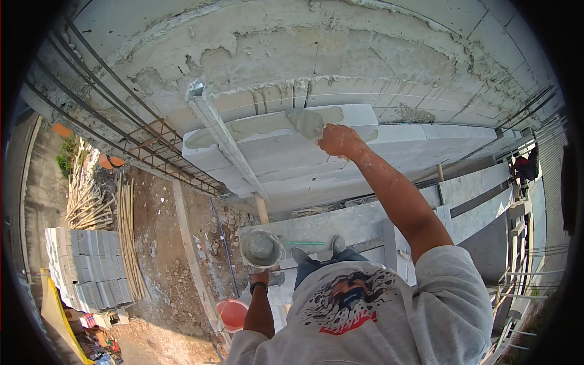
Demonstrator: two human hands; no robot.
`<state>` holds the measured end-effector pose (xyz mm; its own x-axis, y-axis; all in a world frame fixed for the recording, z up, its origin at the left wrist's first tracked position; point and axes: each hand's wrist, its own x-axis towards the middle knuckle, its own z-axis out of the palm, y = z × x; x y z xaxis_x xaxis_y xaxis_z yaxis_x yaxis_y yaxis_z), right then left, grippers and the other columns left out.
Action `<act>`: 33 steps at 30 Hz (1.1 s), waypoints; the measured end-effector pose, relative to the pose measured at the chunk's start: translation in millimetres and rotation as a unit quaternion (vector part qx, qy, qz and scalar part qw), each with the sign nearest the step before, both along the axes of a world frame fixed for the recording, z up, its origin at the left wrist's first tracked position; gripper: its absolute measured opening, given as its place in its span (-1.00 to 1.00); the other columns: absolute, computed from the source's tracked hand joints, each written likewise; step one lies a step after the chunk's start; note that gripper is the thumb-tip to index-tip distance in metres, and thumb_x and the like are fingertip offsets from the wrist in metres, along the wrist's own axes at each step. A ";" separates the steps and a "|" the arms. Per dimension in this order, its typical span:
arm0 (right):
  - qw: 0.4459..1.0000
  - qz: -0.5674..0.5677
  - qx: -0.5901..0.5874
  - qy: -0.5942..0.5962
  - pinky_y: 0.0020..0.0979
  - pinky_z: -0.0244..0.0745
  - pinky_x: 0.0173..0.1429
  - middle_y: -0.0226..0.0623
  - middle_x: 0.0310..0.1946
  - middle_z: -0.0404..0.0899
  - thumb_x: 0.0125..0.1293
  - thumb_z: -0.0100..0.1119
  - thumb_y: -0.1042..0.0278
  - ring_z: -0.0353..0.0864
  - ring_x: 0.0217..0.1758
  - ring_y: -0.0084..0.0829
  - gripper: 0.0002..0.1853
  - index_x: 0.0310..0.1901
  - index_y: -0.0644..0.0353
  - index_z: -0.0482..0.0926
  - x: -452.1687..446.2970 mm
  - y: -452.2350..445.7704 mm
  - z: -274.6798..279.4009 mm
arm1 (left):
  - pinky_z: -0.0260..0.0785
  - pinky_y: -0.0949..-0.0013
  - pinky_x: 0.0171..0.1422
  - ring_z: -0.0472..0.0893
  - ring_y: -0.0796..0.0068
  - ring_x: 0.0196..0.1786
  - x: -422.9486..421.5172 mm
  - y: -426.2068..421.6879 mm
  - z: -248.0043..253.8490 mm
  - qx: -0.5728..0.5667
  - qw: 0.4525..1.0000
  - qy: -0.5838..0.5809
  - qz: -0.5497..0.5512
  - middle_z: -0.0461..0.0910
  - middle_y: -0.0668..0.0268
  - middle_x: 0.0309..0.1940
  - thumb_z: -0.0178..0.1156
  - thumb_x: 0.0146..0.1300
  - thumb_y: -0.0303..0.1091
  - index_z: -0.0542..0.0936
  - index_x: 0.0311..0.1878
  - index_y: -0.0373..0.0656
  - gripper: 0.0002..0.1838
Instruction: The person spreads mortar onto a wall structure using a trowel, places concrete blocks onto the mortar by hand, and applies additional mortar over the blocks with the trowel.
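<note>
My right hand (pixel 340 141) is closed round a trowel, its handle mostly hidden by the fingers. The trowel's mortar-smeared blade (pixel 304 123) lies over the top of a white block wall (pixel 359 115). A strip of wet grey mortar (pixel 261 125) runs along that top course, left of the blade. Lower down, my left hand (pixel 260 277) grips the near side of a small round bucket (pixel 246 248) with grey mortar inside. Between the mortar strip's two parts, a metal post (pixel 222 137) leans across the wall's face.
Grey planks (pixel 328 225) lie underfoot along the wall. Steel rebar (pixel 152 143) juts out at left. Below are a red bucket (pixel 232 314), stacked blocks (pixel 91 267) and bamboo poles (pixel 126 231). A taut string crosses above the blocks. Another person (pixel 525 165) is at far right.
</note>
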<state>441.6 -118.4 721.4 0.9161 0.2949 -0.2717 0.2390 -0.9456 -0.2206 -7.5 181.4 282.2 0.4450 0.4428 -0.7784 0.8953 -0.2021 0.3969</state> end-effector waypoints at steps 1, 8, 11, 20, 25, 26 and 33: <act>1.000 -0.014 -0.006 -0.011 -0.16 0.63 -0.15 -0.14 -0.53 0.70 0.36 0.12 0.08 0.75 -0.43 -0.19 -0.61 -0.35 0.29 0.70 -1.0 -17.4 1.8 | 0.36 0.10 0.38 0.52 -0.07 0.32 4.2 -4.5 1.3 0.018 0.999 0.004 -0.027 0.56 -0.10 0.23 0.37 0.12 0.06 0.55 0.28 -0.23 -0.26; 0.977 -0.147 0.127 0.089 -0.23 0.63 -0.34 -0.15 -0.55 0.66 0.39 0.15 0.09 0.76 -0.40 -0.26 -0.62 -0.25 0.33 0.67 -0.3 -122.4 14.7 | 0.36 0.17 0.40 0.53 0.00 0.33 58.4 -49.7 30.4 0.010 0.991 -0.066 -0.116 0.56 -0.15 0.22 0.38 0.13 0.03 0.51 0.26 -0.38 -0.23; 0.939 -0.127 0.305 0.096 -0.30 0.49 -0.56 -0.20 -0.54 0.55 0.40 0.19 0.11 0.62 -0.63 -0.33 -0.60 -0.18 0.41 0.57 -2.7 -140.6 -13.2 | 0.36 0.17 0.40 0.54 0.01 0.32 81.0 -74.6 42.3 0.026 0.991 -0.079 -0.104 0.54 -0.18 0.23 0.39 0.13 0.01 0.49 0.26 -0.42 -0.22; 0.810 -0.119 0.477 0.319 -0.31 0.47 -0.64 -0.28 -0.53 0.52 0.39 0.18 0.18 0.56 -0.67 -0.39 -0.68 -0.08 0.32 0.58 -14.4 -117.1 -40.2 | 0.35 0.15 0.38 0.54 -0.03 0.30 106.6 -150.3 40.9 0.038 0.987 -0.117 -0.105 0.54 -0.19 0.23 0.39 0.15 -0.01 0.50 0.25 -0.42 -0.25; 0.817 -0.201 0.486 0.236 -0.30 0.49 -0.61 -0.27 -0.51 0.53 0.44 0.13 0.12 0.54 -0.68 -0.38 -0.66 -0.10 0.32 0.56 -10.9 -148.7 -33.3 | 0.34 0.14 0.39 0.54 -0.04 0.31 94.0 -178.7 24.9 0.015 0.990 -0.137 -0.034 0.56 -0.17 0.20 0.37 0.15 0.03 0.52 0.24 -0.39 -0.26; 0.822 -0.210 0.480 0.225 -0.30 0.49 -0.61 -0.27 -0.50 0.53 0.45 0.11 0.12 0.54 -0.67 -0.39 -0.66 -0.07 0.30 0.56 -6.2 -156.1 -39.1 | 0.33 0.14 0.40 0.53 -0.03 0.31 98.7 -185.3 49.8 0.008 0.990 -0.136 -0.025 0.57 -0.17 0.20 0.37 0.15 0.03 0.52 0.24 -0.38 -0.25; 0.714 -0.253 0.553 0.348 -0.29 0.52 -0.56 -0.23 -0.39 0.53 0.47 0.07 0.14 0.52 -0.60 -0.40 -0.66 0.07 0.23 0.53 7.8 -130.8 -58.6 | 0.26 0.19 0.47 0.44 0.01 0.42 98.7 -182.1 75.4 0.006 0.992 -0.120 -0.031 0.46 -0.16 0.32 0.35 0.19 0.03 0.41 0.34 -0.45 -0.17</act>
<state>449.4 -249.2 662.8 0.7386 0.3604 -0.5697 -0.6021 -0.0275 -0.7980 91.2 -0.7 357.6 0.6434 0.4182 -0.6412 0.7611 -0.2594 0.5945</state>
